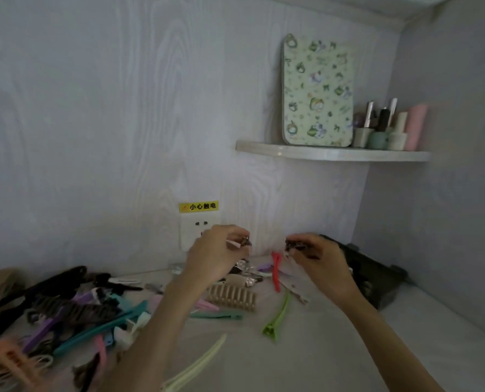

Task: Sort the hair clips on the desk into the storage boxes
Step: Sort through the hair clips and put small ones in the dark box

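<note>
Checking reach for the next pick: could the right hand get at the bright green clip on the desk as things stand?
Probably yes. The green clip lies alone on bare desk, below the right hand, nothing over it. But that hand already pinches a small dark clip.

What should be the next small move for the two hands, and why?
Probably the right hand should carry its small dark clip to the dark storage box just beside it. Both hands are raised above the desk, each pinching a small clip in its fingers; the left hand holds its own clip. Many clips lie unsorted on the desk.
</note>
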`<state>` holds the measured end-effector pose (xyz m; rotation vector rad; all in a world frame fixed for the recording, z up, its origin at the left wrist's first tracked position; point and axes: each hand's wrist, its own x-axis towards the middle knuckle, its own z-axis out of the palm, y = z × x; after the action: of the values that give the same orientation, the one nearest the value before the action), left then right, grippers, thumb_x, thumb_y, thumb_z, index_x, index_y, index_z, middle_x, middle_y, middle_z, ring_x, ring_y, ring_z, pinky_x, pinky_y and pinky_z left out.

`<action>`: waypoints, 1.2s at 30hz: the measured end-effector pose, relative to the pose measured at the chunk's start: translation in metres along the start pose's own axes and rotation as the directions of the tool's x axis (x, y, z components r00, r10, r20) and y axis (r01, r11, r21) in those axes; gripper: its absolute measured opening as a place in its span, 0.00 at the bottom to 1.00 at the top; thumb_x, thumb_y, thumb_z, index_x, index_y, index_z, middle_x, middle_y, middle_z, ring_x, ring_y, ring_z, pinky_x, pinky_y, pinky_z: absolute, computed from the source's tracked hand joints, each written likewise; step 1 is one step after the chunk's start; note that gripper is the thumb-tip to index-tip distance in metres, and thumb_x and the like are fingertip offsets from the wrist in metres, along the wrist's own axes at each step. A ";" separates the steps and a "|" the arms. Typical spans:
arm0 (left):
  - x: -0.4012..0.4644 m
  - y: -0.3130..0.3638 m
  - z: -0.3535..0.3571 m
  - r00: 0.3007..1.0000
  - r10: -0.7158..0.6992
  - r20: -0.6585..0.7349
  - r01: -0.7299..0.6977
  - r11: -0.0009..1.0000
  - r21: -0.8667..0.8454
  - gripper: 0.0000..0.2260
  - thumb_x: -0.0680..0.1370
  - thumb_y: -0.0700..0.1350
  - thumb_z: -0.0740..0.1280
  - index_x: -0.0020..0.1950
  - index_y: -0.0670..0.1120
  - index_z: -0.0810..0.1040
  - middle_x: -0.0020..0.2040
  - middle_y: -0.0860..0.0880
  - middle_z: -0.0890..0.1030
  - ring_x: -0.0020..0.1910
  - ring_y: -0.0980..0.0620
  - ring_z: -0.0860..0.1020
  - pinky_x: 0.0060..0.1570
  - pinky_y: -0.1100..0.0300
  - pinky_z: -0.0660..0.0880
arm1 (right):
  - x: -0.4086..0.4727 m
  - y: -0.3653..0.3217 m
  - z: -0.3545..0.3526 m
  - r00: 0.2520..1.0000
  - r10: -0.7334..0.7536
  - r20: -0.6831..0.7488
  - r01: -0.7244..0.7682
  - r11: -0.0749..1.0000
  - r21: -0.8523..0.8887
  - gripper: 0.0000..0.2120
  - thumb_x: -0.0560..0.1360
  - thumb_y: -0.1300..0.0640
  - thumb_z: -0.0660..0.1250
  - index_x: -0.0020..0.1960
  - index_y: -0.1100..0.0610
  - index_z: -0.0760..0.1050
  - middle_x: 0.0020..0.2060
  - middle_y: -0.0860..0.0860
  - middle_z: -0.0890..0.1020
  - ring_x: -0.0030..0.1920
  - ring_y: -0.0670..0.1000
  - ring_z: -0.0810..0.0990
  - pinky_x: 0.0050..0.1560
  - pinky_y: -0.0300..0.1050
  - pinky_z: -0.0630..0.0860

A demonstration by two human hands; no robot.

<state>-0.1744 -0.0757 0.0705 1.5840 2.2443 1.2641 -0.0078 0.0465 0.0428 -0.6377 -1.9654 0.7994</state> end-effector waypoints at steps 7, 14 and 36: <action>0.024 0.056 0.114 0.995 0.080 0.063 -0.071 0.988 -0.138 0.12 0.73 0.53 0.69 0.56 0.54 0.80 0.49 0.51 0.84 0.46 0.56 0.81 0.49 0.60 0.78 | -0.004 0.057 -0.089 0.985 -0.052 -0.166 -0.009 0.938 -0.346 0.11 0.73 0.66 0.66 0.53 0.57 0.79 0.47 0.48 0.82 0.46 0.46 0.80 0.50 0.35 0.75; 0.046 0.086 0.151 0.963 0.162 0.214 -0.145 0.985 -0.093 0.16 0.76 0.46 0.66 0.64 0.49 0.76 0.60 0.49 0.80 0.58 0.50 0.79 0.60 0.54 0.74 | -0.005 0.072 -0.115 0.999 0.045 -0.006 -0.044 0.932 -0.360 0.16 0.74 0.70 0.62 0.58 0.57 0.78 0.50 0.43 0.78 0.51 0.43 0.77 0.45 0.13 0.63; -0.070 -0.118 -0.146 0.956 -0.285 -0.073 0.292 0.886 0.360 0.16 0.79 0.38 0.59 0.65 0.48 0.74 0.67 0.50 0.74 0.62 0.52 0.74 0.62 0.62 0.69 | 0.005 -0.087 0.133 0.829 -0.138 0.542 0.265 0.950 -0.164 0.13 0.74 0.63 0.63 0.51 0.50 0.81 0.43 0.42 0.82 0.44 0.40 0.79 0.49 0.37 0.76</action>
<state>-0.3053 -0.2272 0.0601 1.2601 2.7253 0.8188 -0.1377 -0.0451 0.0583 -0.3457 -2.6112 0.6563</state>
